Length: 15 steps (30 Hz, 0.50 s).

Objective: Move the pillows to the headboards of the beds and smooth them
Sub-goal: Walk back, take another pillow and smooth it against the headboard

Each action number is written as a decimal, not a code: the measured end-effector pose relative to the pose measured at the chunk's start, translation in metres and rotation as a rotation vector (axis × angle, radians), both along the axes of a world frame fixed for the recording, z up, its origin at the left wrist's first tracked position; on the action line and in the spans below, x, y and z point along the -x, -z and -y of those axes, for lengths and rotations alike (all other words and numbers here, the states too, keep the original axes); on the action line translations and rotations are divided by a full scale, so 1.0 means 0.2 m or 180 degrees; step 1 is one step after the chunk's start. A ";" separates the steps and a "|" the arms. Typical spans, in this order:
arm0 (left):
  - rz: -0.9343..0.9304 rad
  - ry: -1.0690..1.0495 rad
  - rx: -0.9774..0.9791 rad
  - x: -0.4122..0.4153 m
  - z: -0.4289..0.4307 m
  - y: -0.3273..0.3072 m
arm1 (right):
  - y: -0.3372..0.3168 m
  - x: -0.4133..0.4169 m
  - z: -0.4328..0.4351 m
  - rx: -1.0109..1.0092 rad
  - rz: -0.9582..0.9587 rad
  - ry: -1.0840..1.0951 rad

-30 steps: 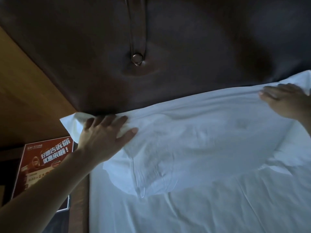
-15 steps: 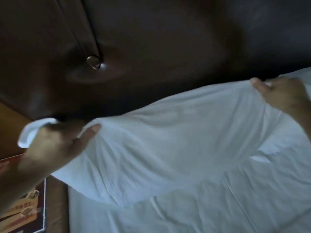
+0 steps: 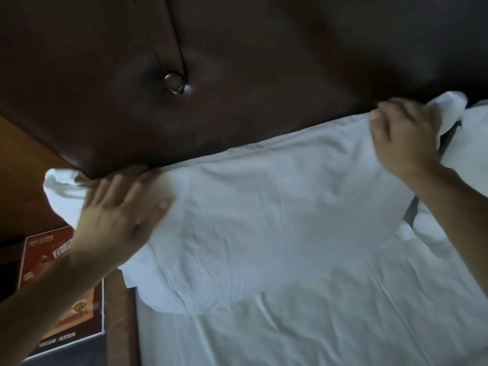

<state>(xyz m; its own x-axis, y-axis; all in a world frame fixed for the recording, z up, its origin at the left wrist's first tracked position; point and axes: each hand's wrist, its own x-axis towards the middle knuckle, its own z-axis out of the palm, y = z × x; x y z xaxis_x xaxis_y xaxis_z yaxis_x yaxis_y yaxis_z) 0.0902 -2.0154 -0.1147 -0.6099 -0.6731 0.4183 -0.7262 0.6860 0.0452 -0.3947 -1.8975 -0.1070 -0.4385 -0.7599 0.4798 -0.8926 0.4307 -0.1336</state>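
The pillow (image 3: 277,220) was already laid against the headboard (image 3: 237,62); the left hand (image 3: 116,220) pressed flat at nine o'clock, the right hand (image 3: 404,138) apparently pinched its two-o'clock corner; smoothing remained.

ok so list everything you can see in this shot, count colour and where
pillow: one, white, lying against the headboard on the bed
second pillow: one, white, partly seen at the right edge
headboard: one, dark brown, padded, across the top
button: one, metallic, set in the headboard
bed sheet: one, white, creased, lower right
printed sign: one, red and orange, lower left beside the bed
wood panel: one, brown, left of the headboard
left hand: flat on the pillow's left end
right hand: on the pillow's upper right corner
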 end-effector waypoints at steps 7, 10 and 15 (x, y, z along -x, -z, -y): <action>0.0574 0.0166 -0.0349 0.37 -0.12 0.08 | 0.24 -0.64 0.03 -0.0130 -0.0331 -0.1145; 0.0768 0.0172 -0.0463 0.38 -0.09 0.14 | 0.28 -0.60 -0.05 -0.0604 -0.0241 -0.0266; 0.0781 0.0181 -0.0675 0.39 -0.11 0.12 | 0.13 -0.79 -0.12 -0.1538 0.0801 0.0517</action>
<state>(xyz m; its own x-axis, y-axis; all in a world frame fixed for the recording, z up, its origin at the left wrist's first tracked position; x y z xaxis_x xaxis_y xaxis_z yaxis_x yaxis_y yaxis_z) 0.0117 -1.9936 -0.1379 -0.7143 -0.6914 0.1083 -0.6938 0.7199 0.0199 -0.2365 -1.8733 -0.1321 -0.6240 -0.7804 -0.0401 -0.7759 0.6249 -0.0872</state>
